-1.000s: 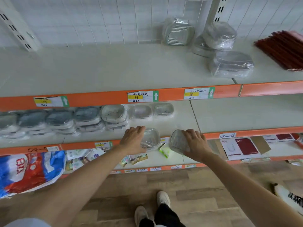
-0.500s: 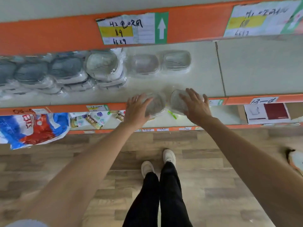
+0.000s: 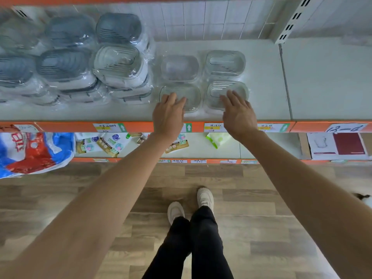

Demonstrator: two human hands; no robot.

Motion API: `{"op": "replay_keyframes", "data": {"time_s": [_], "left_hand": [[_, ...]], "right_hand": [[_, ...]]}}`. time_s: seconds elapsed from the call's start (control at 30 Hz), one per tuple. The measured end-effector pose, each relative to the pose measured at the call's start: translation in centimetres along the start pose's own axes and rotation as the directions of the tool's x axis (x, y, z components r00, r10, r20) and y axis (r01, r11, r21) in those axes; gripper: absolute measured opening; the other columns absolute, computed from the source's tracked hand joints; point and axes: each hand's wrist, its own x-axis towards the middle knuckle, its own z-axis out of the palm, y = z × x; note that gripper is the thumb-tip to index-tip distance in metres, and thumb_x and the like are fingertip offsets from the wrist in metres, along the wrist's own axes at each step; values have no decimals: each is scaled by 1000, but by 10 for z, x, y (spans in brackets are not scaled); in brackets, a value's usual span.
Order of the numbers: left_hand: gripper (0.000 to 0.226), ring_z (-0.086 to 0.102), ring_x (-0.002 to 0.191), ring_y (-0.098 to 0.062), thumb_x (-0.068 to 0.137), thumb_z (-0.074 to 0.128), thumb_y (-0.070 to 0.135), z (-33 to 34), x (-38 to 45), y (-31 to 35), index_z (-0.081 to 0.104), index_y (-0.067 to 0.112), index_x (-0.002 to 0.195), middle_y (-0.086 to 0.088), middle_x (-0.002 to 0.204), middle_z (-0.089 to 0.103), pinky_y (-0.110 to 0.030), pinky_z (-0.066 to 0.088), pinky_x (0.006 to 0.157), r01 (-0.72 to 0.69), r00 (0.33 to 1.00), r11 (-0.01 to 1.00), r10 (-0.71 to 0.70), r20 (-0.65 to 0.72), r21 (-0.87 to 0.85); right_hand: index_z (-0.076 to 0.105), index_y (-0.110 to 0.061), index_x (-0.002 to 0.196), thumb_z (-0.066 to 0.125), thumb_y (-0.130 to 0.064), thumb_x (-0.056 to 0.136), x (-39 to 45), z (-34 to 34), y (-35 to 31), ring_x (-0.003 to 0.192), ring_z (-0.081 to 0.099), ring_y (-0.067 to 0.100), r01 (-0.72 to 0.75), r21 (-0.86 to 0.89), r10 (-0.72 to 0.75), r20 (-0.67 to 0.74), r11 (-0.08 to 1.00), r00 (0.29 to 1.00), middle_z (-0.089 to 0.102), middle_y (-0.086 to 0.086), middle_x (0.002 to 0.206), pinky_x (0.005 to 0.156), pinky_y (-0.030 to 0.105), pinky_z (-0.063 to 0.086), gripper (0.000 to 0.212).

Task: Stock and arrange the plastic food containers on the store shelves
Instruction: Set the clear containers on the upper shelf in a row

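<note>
While both hands lie flat, fingers straight, left hand (image 3: 168, 115) rests on front-left clear container (image 3: 188, 95); right hand (image 3: 238, 114) on ribbed front-right container (image 3: 234, 88); both on shelf (image 3: 267, 97) near front edge.

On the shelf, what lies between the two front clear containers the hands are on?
Nothing stands there: the head view shows only a narrow strip of bare shelf between the left front container and the right front container.

Four containers (image 3: 203, 80) right of stacks (image 3: 80, 59)
</note>
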Motion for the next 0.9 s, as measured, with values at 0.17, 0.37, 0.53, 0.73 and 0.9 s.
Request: {"op": "replay_keyframes", "data": {"time_s": [0.17, 0.37, 0.53, 0.73, 0.9], "left_hand": [[58, 7, 146, -25, 97, 37, 9, 8, 8, -13, 14, -1, 149, -16, 158, 10, -27, 7, 115, 6, 989, 999, 1, 145, -43], [63, 20, 141, -29, 93, 49, 20, -10, 10, -7, 21, 0, 145, -19, 151, 20, -37, 26, 110, -38, 969, 995, 14, 249, 93], [26, 54, 103, -30, 91, 49, 16, -43, 1, 16, 48, 4, 114, -13, 113, 52, -36, 41, 70, -194, 957, 976, 166, 238, 98], [20, 60, 91, -30, 92, 44, 20, -92, -16, 29, 55, 6, 101, -11, 100, 60, -31, 34, 61, -302, 917, 945, 250, 311, 128], [22, 59, 89, -34, 89, 47, 23, -147, -25, 44, 57, 4, 93, -15, 96, 63, -30, 34, 62, -421, 848, 903, 357, 392, 88]], "right_hand": [[-1, -6, 150, 42, -27, 95, 25, 4, -4, 145, -10, 26, 44, -109, -27, 158, 993, 987, -10, 16, 157, 116, 35, 1, 72], [21, -4, 145, 49, -28, 93, 30, -21, -16, 143, 10, 30, 21, -91, -1, 211, 996, 977, 10, 18, 154, 112, 38, 18, 65], [48, -5, 124, 50, -18, 90, 12, -51, -27, 124, 39, 28, 98, -121, -71, 205, 988, 976, 45, 12, 130, 97, 38, 35, 37], [49, -10, 115, 50, -14, 90, -33, -93, -37, 116, 46, 25, 54, -34, -47, 174, 998, 984, 54, 8, 119, 83, 35, 41, 25], [47, -12, 118, 52, -15, 89, -75, -148, -39, 103, 56, 29, 54, 12, -55, 263, 998, 963, 54, 7, 120, 72, 30, 36, 30]]}}
